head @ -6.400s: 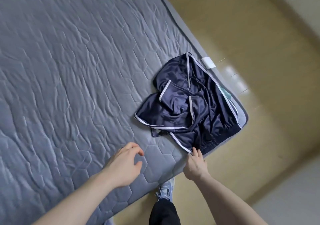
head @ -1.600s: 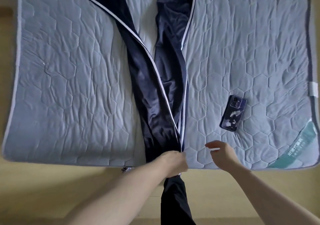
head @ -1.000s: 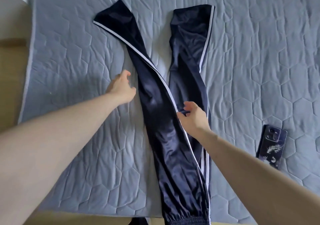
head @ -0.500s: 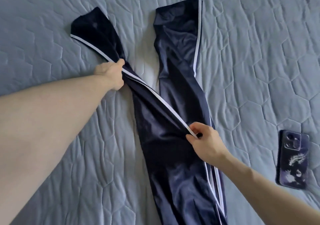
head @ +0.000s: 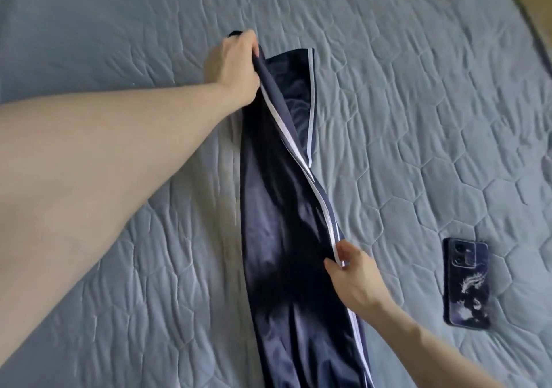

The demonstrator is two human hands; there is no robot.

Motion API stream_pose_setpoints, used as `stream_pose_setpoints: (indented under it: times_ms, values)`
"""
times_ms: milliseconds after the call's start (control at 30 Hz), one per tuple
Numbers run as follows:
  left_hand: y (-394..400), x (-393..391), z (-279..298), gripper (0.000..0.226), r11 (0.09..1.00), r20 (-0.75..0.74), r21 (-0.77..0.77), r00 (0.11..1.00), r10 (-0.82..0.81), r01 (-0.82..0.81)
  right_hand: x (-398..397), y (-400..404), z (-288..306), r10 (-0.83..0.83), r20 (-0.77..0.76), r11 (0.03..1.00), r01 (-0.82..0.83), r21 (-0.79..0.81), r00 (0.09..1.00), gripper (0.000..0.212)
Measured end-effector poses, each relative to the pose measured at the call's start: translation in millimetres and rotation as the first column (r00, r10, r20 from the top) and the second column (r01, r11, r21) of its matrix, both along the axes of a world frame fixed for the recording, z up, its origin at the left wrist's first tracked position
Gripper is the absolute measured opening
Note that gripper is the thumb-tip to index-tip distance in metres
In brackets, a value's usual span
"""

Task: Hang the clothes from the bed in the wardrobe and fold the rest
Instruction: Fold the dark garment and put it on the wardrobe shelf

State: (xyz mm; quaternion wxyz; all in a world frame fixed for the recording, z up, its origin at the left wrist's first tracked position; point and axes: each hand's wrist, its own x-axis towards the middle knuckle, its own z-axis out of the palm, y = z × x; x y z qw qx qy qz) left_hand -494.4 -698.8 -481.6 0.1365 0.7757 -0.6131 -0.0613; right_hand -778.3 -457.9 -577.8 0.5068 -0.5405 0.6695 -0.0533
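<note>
Left trouser leg [head: 268, 154] now over its twin, both hands' fingers [head: 340, 256] pinching it (quilted grey mattress [head: 418, 118] beneath).

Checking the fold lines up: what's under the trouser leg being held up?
The other leg, flat on the mattress, shows only beside the lifted leg; its lower part is covered.

Only the person's two arms and hands show. The left hand [head: 234, 68] and its forearm are bare from the near left edge of the view to the fingertips, with no sleeve, watch, ring or band anywhere along them. The right hand [head: 357, 280] and its forearm, which comes in from the near right corner, are likewise bare and unadorned as far as they show, and the fingernails that can be seen on it are short and unpainted.
</note>
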Motion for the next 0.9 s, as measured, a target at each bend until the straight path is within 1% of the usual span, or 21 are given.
stream_pose_setpoints:
  times_ms: [67, 100, 133, 167, 233, 267, 300, 367, 467, 500, 533, 567, 600, 667, 700, 733, 767, 833, 900]
  values:
    - [-8.7, -17.8, -5.7, 0.031, 0.999, 0.007, 0.003, 0.999, -0.050, 0.050, 0.3, -1.8, -5.2, -0.011, -0.040, 1.000, 0.012, 0.010, 0.999, 0.032]
    - [-10.9, -23.0, -12.7, 0.034, 0.998, 0.023, 0.046, 0.999, -0.049, 0.048, -0.4, -1.5, -9.6, -0.003, -0.070, 1.000, 0.005, 0.025, 0.998, 0.030]
    - [-11.7, -25.3, -21.8, 0.040, 0.992, 0.038, 0.125, 0.999, -0.037, 0.032, -0.9, -0.9, -14.3, 0.020, -0.101, 0.999, -0.016, 0.045, 0.995, 0.028]
    - [-10.7, -26.6, -32.6, 0.051, 0.975, 0.042, 0.221, 0.999, -0.020, 0.010, -2.0, 0.2, -19.4, 0.048, -0.125, 0.997, -0.040, 0.069, 0.991, 0.024]
    - [-2.9, -27.9, -56.1, 0.076, 0.924, -0.003, 0.382, 1.000, 0.015, -0.012, -3.6, 2.0, -30.3, 0.091, -0.138, 0.990, -0.074, 0.121, 0.986, 0.017]
    - [3.6, -28.3, -68.1, 0.083, 0.903, -0.040, 0.429, 0.999, 0.025, -0.006, -3.6, 2.6, -35.5, 0.104, -0.132, 0.986, -0.085, 0.141, 0.986, 0.017]
    - [10.3, -29.0, -80.2, 0.084, 0.888, -0.068, 0.459, 0.997, 0.021, 0.013, -3.4, 2.6, -40.4, 0.118, -0.131, 0.983, -0.097, 0.154, 0.984, 0.019]
    - [25.3, -29.5, -103.0, 0.075, 0.848, -0.083, 0.527, 0.996, -0.020, 0.060, -1.6, 2.7, -50.0, 0.171, -0.145, 0.976, -0.147, 0.161, 0.974, 0.019]
    - [48.4, -25.5, -124.6, 0.066, 0.741, -0.147, 0.655, 0.987, -0.063, 0.145, 2.1, 2.5, -59.6, 0.254, -0.167, 0.958, -0.225, 0.177, 0.953, 0.016]
    - [56.3, -24.0, -127.3, 0.067, 0.731, -0.174, 0.662, 0.983, -0.063, 0.164, 2.8, 1.7, -60.8, 0.274, -0.173, 0.952, -0.241, 0.188, 0.946, 0.015]
    - [66.1, -24.1, -127.6, 0.070, 0.749, -0.202, 0.640, 0.978, -0.051, 0.171, 2.4, 1.3, -60.1, 0.285, -0.186, 0.949, -0.249, 0.195, 0.940, 0.015]
    - [77.2, -25.3, -127.8, 0.072, 0.788, -0.229, 0.592, 0.973, -0.037, 0.169, 3.0, 0.4, -60.7, 0.267, -0.196, 0.955, -0.231, 0.185, 0.944, 0.015]
    - [93.2, -28.4, -125.7, 0.073, 0.835, -0.264, 0.528, 0.964, -0.015, 0.157, 1.8, 0.9, -58.3, 0.213, -0.200, 0.970, -0.181, 0.164, 0.956, 0.014]
    - [137.5, -35.8, -124.7, 0.074, 0.912, -0.338, 0.398, 0.940, 0.041, 0.103, -2.7, 7.4, -52.4, 0.054, -0.204, 0.996, -0.037, 0.083, 0.978, 0.008]
    - [165.7, -40.7, -125.3, 0.076, 0.927, -0.368, 0.368, 0.927, 0.080, 0.066, -7.9, 13.8, -47.8, -0.007, -0.216, 0.999, 0.016, 0.042, 0.976, 0.010]
    - [197.5, -45.5, -125.8, 0.078, 0.924, -0.386, 0.381, 0.913, 0.134, 0.026, -14.7, 22.7, -43.3, -0.046, -0.226, 0.998, 0.052, 0.024, 0.973, 0.015]
    - [230.7, -49.3, -126.1, 0.079, 0.903, -0.400, 0.430, 0.895, 0.200, -0.010, -22.4, 33.4, -39.6, -0.068, -0.223, 0.997, 0.077, 0.031, 0.972, 0.020]
    - [303.6, -59.5, -123.6, 0.078, 0.811, -0.410, 0.582, 0.843, 0.349, -0.053, -41.1, 63.0, -30.0, -0.057, -0.211, 0.988, 0.085, 0.128, 0.976, 0.026]
    - [370.0, -69.7, -117.8, 0.078, 0.668, -0.377, 0.743, 0.800, 0.466, -0.039, -59.9, 94.2, -22.7, 0.025, -0.220, 0.963, 0.036, 0.269, 0.975, 0.036]
